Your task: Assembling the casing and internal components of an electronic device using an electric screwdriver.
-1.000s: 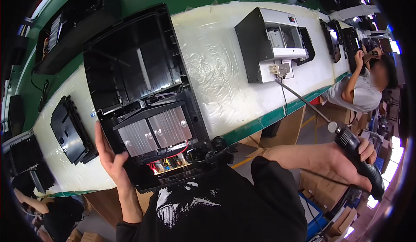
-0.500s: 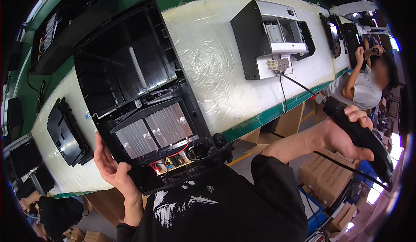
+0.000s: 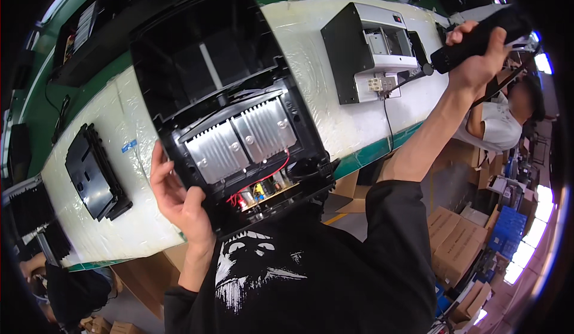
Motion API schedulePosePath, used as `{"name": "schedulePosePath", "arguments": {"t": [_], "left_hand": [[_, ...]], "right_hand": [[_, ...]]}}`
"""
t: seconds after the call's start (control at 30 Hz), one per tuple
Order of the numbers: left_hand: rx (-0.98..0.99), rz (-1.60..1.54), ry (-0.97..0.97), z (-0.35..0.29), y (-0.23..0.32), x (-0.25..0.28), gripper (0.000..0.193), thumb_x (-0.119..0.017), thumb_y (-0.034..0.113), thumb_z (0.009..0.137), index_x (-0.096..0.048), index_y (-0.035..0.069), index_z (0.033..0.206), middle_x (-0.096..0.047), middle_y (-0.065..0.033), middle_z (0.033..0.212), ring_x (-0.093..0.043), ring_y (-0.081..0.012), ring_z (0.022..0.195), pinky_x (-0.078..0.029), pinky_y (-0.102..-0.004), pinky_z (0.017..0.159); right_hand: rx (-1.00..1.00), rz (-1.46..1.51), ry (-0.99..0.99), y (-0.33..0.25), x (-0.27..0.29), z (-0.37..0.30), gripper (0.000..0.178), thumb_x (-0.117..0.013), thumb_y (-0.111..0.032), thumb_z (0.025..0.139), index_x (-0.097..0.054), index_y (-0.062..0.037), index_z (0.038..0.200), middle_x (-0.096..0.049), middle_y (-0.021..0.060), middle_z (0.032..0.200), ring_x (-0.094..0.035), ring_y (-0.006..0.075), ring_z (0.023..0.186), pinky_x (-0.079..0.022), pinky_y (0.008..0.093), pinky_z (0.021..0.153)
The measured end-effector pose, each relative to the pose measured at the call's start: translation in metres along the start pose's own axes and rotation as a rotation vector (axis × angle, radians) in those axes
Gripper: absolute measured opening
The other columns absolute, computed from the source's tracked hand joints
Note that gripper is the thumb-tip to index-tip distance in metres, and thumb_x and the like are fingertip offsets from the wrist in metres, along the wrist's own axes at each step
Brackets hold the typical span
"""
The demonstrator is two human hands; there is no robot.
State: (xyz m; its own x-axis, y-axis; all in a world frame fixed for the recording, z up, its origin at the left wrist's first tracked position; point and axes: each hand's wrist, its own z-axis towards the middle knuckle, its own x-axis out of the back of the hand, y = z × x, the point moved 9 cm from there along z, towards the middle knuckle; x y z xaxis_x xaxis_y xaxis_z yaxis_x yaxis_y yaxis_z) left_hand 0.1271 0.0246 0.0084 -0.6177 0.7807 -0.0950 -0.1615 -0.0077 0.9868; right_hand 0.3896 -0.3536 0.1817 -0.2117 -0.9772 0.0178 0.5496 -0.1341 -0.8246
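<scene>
At the far left I see a small black panel (image 3: pixel 94 172) lying flat on the desk (image 3: pixel 143 226), whose top is wrapped in white film. Just right of it my left hand (image 3: pixel 179 196) is open, fingers spread, its palm and fingertips pressed against the lower left edge of the casing (image 3: pixel 221 95). That casing is a big black shell lying open-side up across the middle of the desk, its near end overhanging the desk edge toward my chest. Inside it I see two ribbed silver heatsinks (image 3: pixel 242 143) side by side, and below them red wires (image 3: pixel 263 178) over a small board. Farther right a black and white box (image 3: pixel 371 53) stands on the desk. At the far right my right hand (image 3: pixel 478 59) is raised, clenched around a black screwdriver (image 3: pixel 472 41), well apart from the casing.
</scene>
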Motion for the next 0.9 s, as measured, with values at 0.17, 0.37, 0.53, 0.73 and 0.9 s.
{"name": "schedulePosePath", "arguments": {"t": [0.17, 0.37, 0.53, 0.73, 0.9], "left_hand": [[-0.031, -0.064, 0.013, 0.000, -0.006, 0.007, 0.055, -0.038, -0.013, 0.054, -0.048, 0.003, 0.106, -0.034, -0.0185, 0.138, -0.028, -0.0299, 0.133, -0.016, -0.0376, 0.110], [-0.053, -0.004, -0.039, 0.004, -0.005, 0.003, 0.055, -0.038, -0.012, 0.053, -0.049, 0.003, 0.105, -0.033, -0.0176, 0.137, -0.030, -0.0295, 0.131, -0.017, -0.0373, 0.110], [-0.081, -0.023, -0.041, 0.003, -0.002, 0.002, 0.054, -0.037, -0.011, 0.053, -0.049, 0.002, 0.104, -0.033, -0.0166, 0.136, -0.032, -0.0290, 0.130, -0.020, -0.0375, 0.109], [-0.077, -0.020, -0.031, 0.001, 0.000, 0.004, 0.053, -0.037, -0.012, 0.053, -0.050, 0.002, 0.103, -0.033, -0.0170, 0.137, -0.033, -0.0283, 0.130, -0.021, -0.0363, 0.108], [-0.065, -0.045, -0.049, 0.000, -0.006, 0.004, 0.053, -0.038, -0.013, 0.053, -0.051, 0.002, 0.102, -0.033, -0.0170, 0.138, -0.033, -0.0276, 0.130, -0.021, -0.0355, 0.108]], "right_hand": [[0.007, -0.063, -0.071, -0.003, -0.029, -0.019, 0.041, -0.046, -0.040, 0.091, -0.047, 0.0006, 0.090, -0.056, 0.0121, 0.070, -0.051, 0.0204, 0.050, -0.042, 0.0329, 0.046], [-0.172, 0.137, -0.147, -0.024, 0.005, -0.060, 0.055, -0.043, -0.055, 0.087, -0.052, -0.0007, 0.088, -0.053, 0.0066, 0.072, -0.049, 0.0172, 0.058, -0.038, 0.0294, 0.055], [0.138, 0.526, -0.562, -0.155, 0.040, -0.085, 0.030, -0.073, -0.025, 0.070, -0.050, -0.0078, 0.079, -0.049, -0.0017, 0.073, -0.047, 0.0057, 0.053, -0.039, 0.0203, 0.051], [0.318, 1.155, -0.429, -0.199, 0.033, -0.142, 0.019, -0.066, -0.016, 0.073, -0.048, -0.0099, 0.075, -0.051, -0.0048, 0.070, -0.050, 0.0024, 0.053, -0.043, 0.0083, 0.054], [0.419, 1.015, -0.386, -0.199, -0.002, -0.173, 0.025, -0.069, -0.019, 0.076, -0.047, -0.0069, 0.074, -0.052, -0.0013, 0.072, -0.052, 0.0050, 0.055, -0.044, 0.0085, 0.051]]}}
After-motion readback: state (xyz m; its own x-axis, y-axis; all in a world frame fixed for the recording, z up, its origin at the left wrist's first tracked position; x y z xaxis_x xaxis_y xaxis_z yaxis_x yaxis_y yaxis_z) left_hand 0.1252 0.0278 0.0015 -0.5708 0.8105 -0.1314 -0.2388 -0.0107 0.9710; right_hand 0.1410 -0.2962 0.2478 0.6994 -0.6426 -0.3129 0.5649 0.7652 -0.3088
